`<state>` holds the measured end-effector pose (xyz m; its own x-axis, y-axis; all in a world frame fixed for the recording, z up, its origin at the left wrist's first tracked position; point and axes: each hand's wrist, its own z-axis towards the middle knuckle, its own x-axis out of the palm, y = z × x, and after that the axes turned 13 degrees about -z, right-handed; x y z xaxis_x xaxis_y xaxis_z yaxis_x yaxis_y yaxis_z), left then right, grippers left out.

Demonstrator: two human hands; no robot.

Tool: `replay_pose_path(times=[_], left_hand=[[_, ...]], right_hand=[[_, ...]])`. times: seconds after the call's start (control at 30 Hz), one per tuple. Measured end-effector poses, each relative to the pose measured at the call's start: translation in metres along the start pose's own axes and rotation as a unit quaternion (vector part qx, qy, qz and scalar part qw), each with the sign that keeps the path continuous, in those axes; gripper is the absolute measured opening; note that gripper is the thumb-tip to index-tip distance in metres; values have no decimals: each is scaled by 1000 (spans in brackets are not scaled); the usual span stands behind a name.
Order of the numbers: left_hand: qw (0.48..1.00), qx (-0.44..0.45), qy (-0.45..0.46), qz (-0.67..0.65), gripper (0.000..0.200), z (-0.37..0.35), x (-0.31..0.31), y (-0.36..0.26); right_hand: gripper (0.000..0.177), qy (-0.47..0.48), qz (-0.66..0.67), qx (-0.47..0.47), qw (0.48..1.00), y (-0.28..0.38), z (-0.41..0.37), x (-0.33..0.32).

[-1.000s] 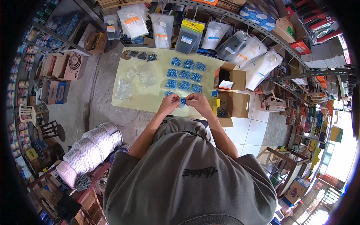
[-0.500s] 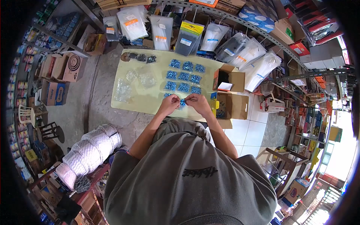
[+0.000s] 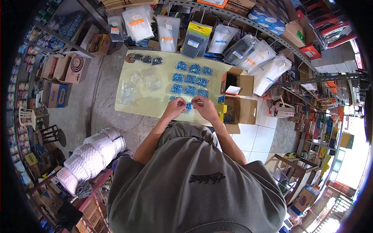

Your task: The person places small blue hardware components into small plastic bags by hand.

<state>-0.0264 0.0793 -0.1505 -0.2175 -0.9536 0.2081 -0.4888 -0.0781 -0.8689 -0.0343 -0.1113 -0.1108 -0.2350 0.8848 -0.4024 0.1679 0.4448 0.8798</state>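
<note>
At the near edge of the pale yellow table (image 3: 149, 106), a small clear bag of blue pieces (image 3: 189, 106) hangs between my two hands. My left hand (image 3: 176, 107) is closed in a pinch at the bag's left side. On its right side, my right hand (image 3: 206, 108) pinches it too, fingertips raised a little. Rows of similar filled bags (image 3: 190, 79) lie flat just beyond. Part of another bag (image 3: 172, 98) shows behind my left hand. What the blue pieces are is too small to tell.
Clear plastic bags (image 3: 152, 82) and several dark packs (image 3: 146, 59) lie on the table's left. Two open cardboard boxes (image 3: 246, 84) (image 3: 248, 110) stand at the right; the nearer holds small pieces. Hanging packs of cable ties (image 3: 196, 39) line the back. A large wrapped roll (image 3: 97, 151) sits lower left.
My right fingertips have lifted slightly and shifted at the bag's top. The hands otherwise stay in place, and the view has moved very slightly.
</note>
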Motion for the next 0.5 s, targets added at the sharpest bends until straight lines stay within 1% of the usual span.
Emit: replay_pose_path(times=[0.13, 0.2, 0.27, 0.3, 0.33, 0.4, 0.43, 0.5], left_hand=[[1000, -3, 4, 0, 9, 1, -2, 3], [1000, -5, 11, 1, 10, 0, -3, 5], [1000, -9, 9, -1, 10, -2, -3, 1], [1000, -9, 11, -1, 10, -2, -3, 1], [1000, -7, 7, 9, 10, -2, -3, 1], [1000, -6, 10, 19, 10, -1, -3, 3], [1000, -7, 11, 14, 10, 0, -4, 6], [1000, -7, 16, 11, 10, 1, -5, 9]], right_hand=[[15, -33, -36, -8, 999, -4, -6, -8], [13, -82, -19, 27, 996, -10, -12, -24], [13, -139, -23, 29, 990, -23, -15, -44], [12, -201, -54, 12, 978, -23, -18, -55], [14, -235, -19, 54, 970, -40, -17, -65], [15, -312, -85, 61, 944, -67, -19, -87], [15, -316, -86, 63, 943, -84, -20, -97], [28, -256, -257, 92, 927, -108, -21, -108]])
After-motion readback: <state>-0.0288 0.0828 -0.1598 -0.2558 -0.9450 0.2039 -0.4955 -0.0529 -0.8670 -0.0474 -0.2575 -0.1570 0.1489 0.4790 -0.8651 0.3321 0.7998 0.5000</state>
